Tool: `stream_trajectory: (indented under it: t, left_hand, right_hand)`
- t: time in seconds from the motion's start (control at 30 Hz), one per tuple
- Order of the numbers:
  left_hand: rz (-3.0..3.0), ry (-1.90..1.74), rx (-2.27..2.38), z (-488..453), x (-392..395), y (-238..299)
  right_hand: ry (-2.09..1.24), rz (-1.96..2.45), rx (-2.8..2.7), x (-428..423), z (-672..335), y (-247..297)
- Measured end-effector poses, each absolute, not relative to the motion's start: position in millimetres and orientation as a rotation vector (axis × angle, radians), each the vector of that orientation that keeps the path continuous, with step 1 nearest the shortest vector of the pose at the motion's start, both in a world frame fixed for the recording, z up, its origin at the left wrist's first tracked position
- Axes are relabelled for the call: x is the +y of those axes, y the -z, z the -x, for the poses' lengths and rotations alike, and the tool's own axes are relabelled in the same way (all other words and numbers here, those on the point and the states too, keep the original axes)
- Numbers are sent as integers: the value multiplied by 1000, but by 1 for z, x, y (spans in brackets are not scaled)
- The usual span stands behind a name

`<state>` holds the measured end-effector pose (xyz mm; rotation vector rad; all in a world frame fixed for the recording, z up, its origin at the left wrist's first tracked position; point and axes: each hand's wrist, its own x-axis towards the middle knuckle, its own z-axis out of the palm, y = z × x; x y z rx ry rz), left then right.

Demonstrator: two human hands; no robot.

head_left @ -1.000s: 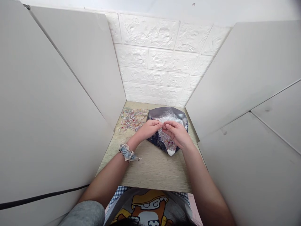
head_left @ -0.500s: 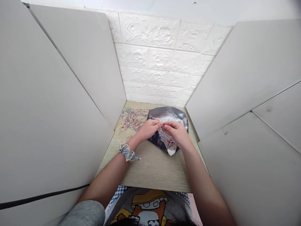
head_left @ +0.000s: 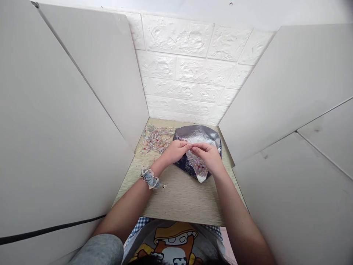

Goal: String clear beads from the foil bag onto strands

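Observation:
My left hand (head_left: 177,150) and my right hand (head_left: 207,154) meet fingertip to fingertip over a bag (head_left: 185,164), dark blue outside and silvery inside. Both hands are closed in a pinch; whatever lies between the fingertips is too small to make out. Loose beads (head_left: 199,164), clear, pink and red, fill the bag's near part below my right hand. To the left of the bag, strings of small coloured beads (head_left: 156,139) lie in a tangled heap, close to my left hand. A blue scrunchie with lace trim (head_left: 150,179) is round my left wrist.
The small wooden table (head_left: 182,202) stands against a white brick-patterned wall (head_left: 190,73). Pale panels rise close by on the left (head_left: 104,66) and right (head_left: 275,92). A dark cord (head_left: 52,230) runs along the lower left.
My hands stay pinched together over the bag with barely any finger movement. The whole view has shifted very slightly.

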<state>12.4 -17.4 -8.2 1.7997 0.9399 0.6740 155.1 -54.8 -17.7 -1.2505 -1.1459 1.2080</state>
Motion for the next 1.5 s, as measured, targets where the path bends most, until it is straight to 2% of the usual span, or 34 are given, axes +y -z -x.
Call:
stream_trajectory:
  t: [0.37, 0.77, 1.5]
  left_hand:
    - [-1618, -599, 936, -13, -16, 8]
    - [-1451, -553, 878, -9, -24, -12]
    - [-1658, -442, 864, -6, -21, -10]
  right_hand:
    - [-568, 1378, -1571, -59, -151, 15]
    - [-619, 1355, -1581, -57, -153, 16]
    - [-676, 1373, -1538, -57, -154, 17]
